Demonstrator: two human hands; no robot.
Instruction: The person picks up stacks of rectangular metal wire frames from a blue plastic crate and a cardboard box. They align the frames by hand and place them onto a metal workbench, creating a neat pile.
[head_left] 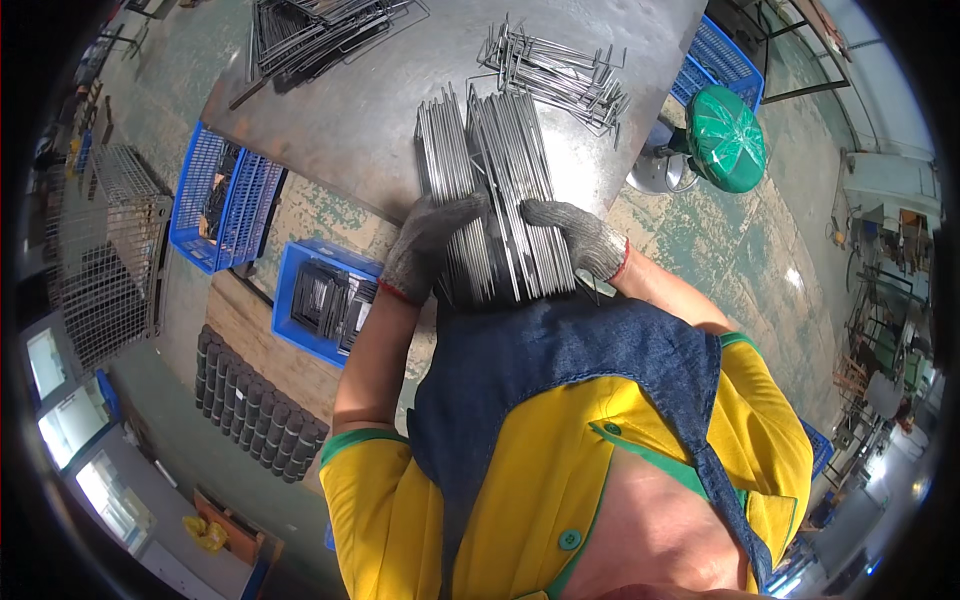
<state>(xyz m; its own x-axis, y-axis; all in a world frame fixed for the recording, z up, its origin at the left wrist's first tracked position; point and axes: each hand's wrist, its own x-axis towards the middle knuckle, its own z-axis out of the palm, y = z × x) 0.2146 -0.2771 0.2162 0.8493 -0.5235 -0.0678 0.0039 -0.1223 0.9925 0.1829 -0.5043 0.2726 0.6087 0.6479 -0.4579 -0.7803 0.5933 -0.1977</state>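
Note:
Two packed rows of thin grey metal rods stand side by side at the table's near edge, reaching back toward my apron. My left hand (425, 245), in a grey knit glove, grips the outer side of the left rod stack (445, 150), its thumb lying across the top. On the other side, my gloved right hand (582, 236) clasps the right rod stack (513, 140), thumb over its upper face. A narrow dark gap runs between the stacks. The fingers underneath are hidden.
A metal table (350, 130) carries a loose pile of bent rods (560, 75) and another heap (310, 40) at the far left. Blue crates (290, 300) with dark parts stand left. A green-covered stool (727, 140) is right. Dark cylinders (255, 410) line the floor.

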